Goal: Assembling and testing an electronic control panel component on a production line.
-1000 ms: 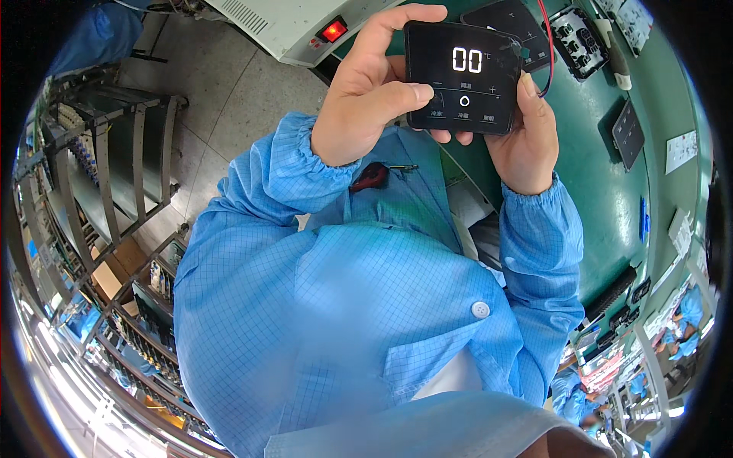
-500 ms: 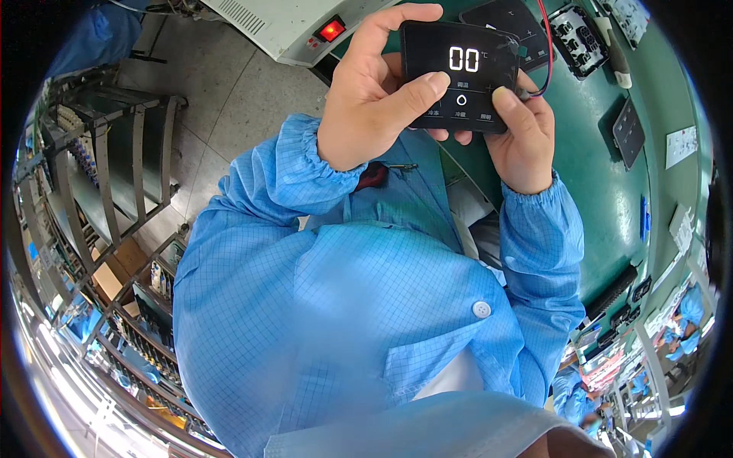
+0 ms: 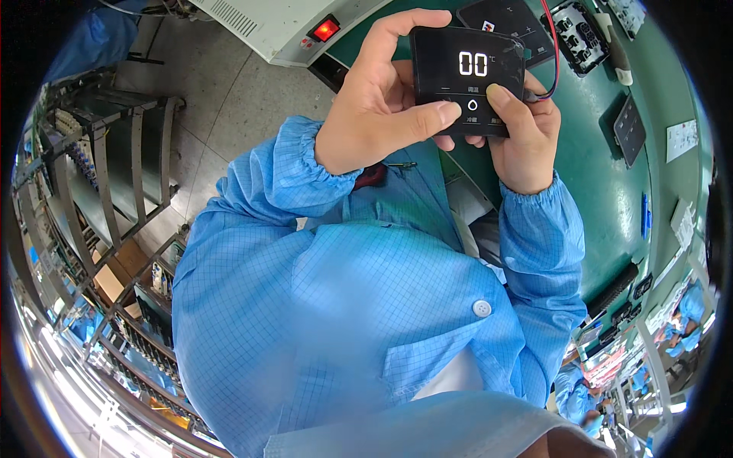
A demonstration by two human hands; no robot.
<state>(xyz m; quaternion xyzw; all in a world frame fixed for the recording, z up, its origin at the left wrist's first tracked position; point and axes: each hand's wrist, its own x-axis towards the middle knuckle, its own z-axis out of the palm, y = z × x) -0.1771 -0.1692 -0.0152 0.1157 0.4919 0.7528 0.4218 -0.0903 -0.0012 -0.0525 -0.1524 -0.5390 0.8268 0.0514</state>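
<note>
Black glass made up the panel (image 3: 460,82), held at the upper centre of the frame, its white digits and ring symbol lit. My left hand (image 3: 363,126) gripped its left side and my right hand (image 3: 527,133) its right, thumbs over the front, some fingertips showing under the lower edge. I judged the step in hand to be working its touch keys; whether either thumb was really pressing, I couldn't tell. The next move seemed to call for a light, exact touch from one thumb and a steady grip from the rest.

Mostly my own thumbs stood in the way, hiding part of the key rows. A red wire (image 3: 556,61) came down from the upper right to my right hand; where it ended was hidden, and it could have snagged if I turned the panel sharply. Behind lay a second panel (image 3: 510,15), partly covered, on the green counter (image 3: 599,191), with an open housing (image 3: 578,38) and a tool (image 3: 615,49) beside it. Towards the right edge were a third panel (image 3: 630,130), a white card (image 3: 682,147) and a blue pen (image 3: 646,216). At upper left, a pale box (image 3: 259,30) showed a glowing red switch (image 3: 326,30).
</note>
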